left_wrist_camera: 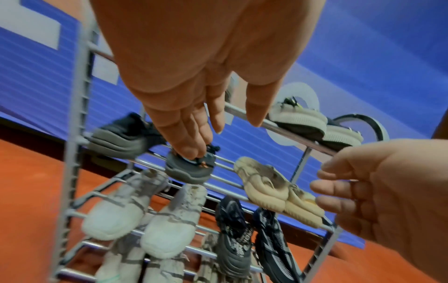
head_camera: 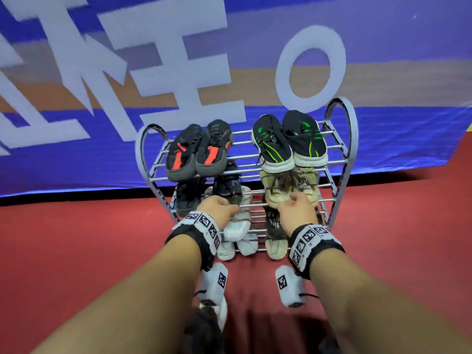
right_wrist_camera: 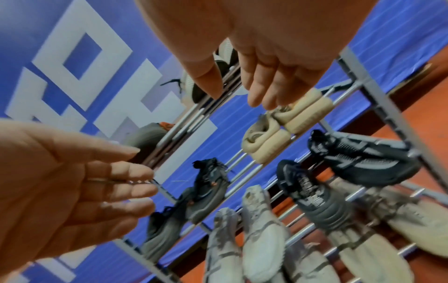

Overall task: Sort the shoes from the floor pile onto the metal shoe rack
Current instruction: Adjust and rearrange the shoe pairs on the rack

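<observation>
Metal shoe rack [head_camera: 342, 159] on red floor [head_camera: 76, 238], its tiers filled with paired sneakers. Left hand [head_camera: 217, 208] and right hand [head_camera: 297, 213], grips relaxed open and empty, hover at the middle tier's front edge beside beige sneakers [head_camera: 278, 190].

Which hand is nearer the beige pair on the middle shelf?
Right. The right hand hovers open just in front of the beige pair; the left hand is off to its left, by the dark shoe.

Top shelf of the metal shoe rack [head_camera: 342, 149] has an open strip of bars mid-shelf between the black-and-red pair [head_camera: 196, 152] and the black-and-green pair [head_camera: 288, 141]. Middle shelf is tighter: dark sneakers [head_camera: 204, 192] at the left edge, beige pair [head_camera: 291, 187] at the right. Bottom's packed.
</observation>
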Motion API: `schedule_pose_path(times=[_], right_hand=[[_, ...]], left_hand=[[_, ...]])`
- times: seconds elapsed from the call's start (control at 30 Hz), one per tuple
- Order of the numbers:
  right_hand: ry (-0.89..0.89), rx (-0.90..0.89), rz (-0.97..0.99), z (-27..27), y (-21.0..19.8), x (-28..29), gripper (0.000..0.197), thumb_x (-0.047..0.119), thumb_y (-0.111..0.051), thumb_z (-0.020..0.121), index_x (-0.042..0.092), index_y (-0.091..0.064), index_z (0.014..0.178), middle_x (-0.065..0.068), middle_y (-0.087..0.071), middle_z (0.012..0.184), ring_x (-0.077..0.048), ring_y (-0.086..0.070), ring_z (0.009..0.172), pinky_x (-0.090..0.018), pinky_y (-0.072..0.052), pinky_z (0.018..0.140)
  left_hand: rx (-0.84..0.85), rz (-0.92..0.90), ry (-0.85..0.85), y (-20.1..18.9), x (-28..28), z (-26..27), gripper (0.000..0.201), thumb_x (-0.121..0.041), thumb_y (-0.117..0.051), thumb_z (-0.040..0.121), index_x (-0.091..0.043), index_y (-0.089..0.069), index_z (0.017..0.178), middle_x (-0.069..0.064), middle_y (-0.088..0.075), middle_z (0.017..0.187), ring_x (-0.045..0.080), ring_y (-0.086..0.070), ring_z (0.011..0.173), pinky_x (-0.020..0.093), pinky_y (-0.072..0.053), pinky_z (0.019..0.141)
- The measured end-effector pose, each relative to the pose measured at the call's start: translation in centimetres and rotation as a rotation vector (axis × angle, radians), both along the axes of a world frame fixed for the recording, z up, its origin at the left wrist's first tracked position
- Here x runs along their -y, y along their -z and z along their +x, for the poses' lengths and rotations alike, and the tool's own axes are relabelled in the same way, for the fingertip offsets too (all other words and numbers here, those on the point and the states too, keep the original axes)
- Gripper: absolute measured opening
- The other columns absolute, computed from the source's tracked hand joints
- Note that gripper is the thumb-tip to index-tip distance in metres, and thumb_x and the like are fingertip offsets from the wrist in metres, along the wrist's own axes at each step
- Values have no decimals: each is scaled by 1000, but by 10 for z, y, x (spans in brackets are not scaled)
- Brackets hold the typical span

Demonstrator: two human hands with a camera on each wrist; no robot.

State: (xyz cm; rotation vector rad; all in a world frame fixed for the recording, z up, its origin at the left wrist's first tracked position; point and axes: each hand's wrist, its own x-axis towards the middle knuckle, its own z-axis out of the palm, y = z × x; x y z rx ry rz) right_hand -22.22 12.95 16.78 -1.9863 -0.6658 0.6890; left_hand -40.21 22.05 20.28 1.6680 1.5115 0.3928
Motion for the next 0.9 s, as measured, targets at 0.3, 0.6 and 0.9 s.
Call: schedule_pose_path(times=[0.3,0.6,0.9], right_hand=[[-179,-356,23,-89,22,-54,10,25,-60,72,16,-57,76,-5,-62,68,-28,-63,64,-40,-47,60],[-2,-762,-139,-87,75,-127,20,29,-69,88,14,-58,82,-10,-52,82,-22,-53,58,-26,-39,51],[79,-926,-66,-101,91,-154,26,19,-62,97,8,-63,120,-16,-75,103,-24,-78,78,-34,-59,62]], left_hand=[[204,-117,-269,-14,-15,-85,8,-16,-69,88,-10,-68,83,11,-61,70,24,-58,62,38,-53,65],[383,-243,-315,39,-65,-78,11,-4,-55,94,-11,-56,86,11,-52,86,22,-51,71,27,-41,53],[463,-229,-280,63,-90,-65,7,-5,-56,99,-12,-58,100,12,-58,86,16,-56,61,20,-47,44]])
